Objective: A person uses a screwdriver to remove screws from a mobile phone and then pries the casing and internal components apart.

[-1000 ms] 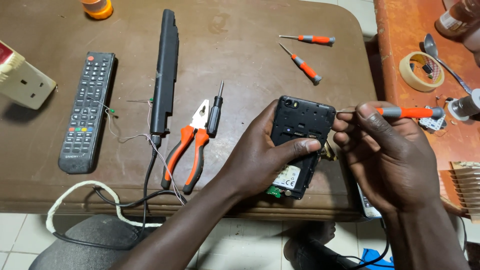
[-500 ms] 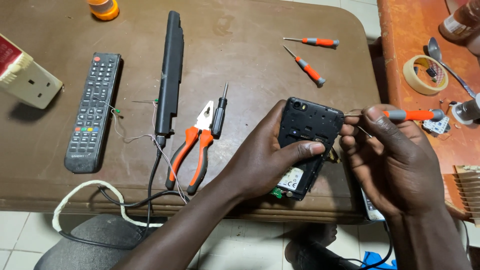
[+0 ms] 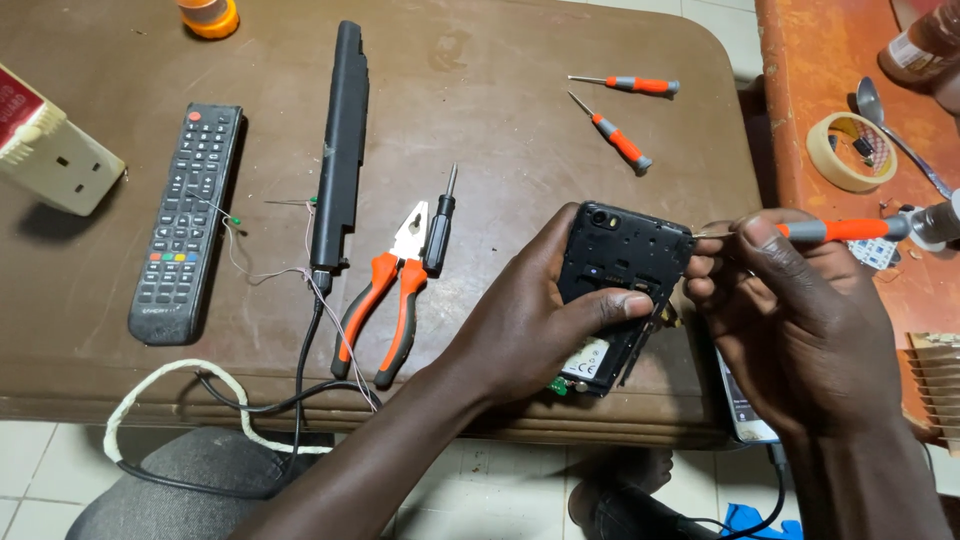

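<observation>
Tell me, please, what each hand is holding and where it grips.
Left hand: opened black phone, around its lower body. Right hand: orange-handled screwdriver, near its tip end.

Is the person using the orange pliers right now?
No, the orange pliers lie untouched on the table, while the right hand holds a small screwdriver against the phone.
</observation>
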